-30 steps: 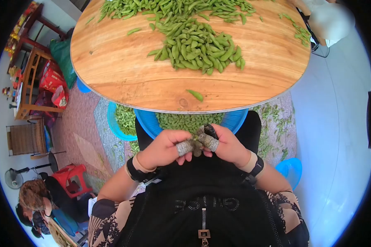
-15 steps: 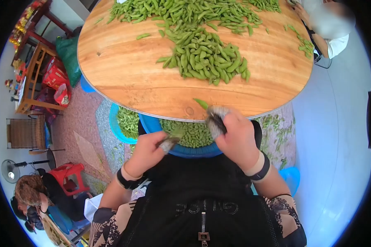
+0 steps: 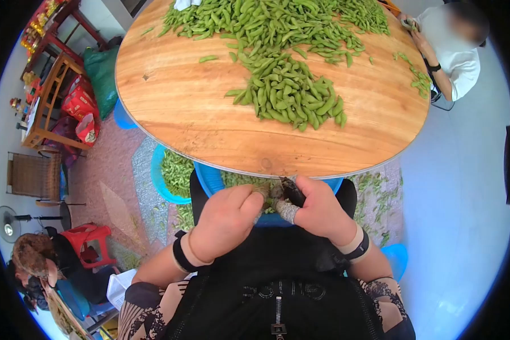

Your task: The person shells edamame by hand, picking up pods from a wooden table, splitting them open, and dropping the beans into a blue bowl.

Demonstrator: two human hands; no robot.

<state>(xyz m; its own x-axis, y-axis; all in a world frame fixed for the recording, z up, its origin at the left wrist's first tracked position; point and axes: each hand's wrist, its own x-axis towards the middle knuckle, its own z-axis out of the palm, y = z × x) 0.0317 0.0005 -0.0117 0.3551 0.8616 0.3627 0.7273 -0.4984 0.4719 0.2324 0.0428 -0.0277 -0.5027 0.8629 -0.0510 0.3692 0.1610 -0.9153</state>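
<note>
Grey wrapping [image 3: 287, 212] covers the thumb of R hand [image 3: 326, 212]; a dark piece [image 3: 293, 192] sits at its index finger, & I can't tell if it is worn or held. L hand [image 3: 224, 218] has its fingers curled, back turned up. Fingertips of the 2 hands meet; what lies btw. them is hidden, so I can't tell if either hand grips smth. Each wrist has 1 pale band & 1 black band. Just beyond hands, partly below the worktop, is a blue basin [image 3: 207, 180] w/ small green beans [image 3: 241, 179]. Green pods [image 3: 292, 93] lie in a big heap on the round wooden worktop [image 3: 175, 113], reaching from far side to approx. its middle; a few lie apart at L & R. To L of blue basin, on floor, is a turquoise basin [image 3: 157, 182] w/ green pieces [image 3: 177, 173]; more green scraps [image 3: 374, 195] are scattered on floor at R. Farther R, a person in white shirt [image 3: 462, 71] has both hands near worktop edge. Lower L: red stool [image 3: 90, 241], next to another person [image 3: 79, 266] in dark clothes.
</note>
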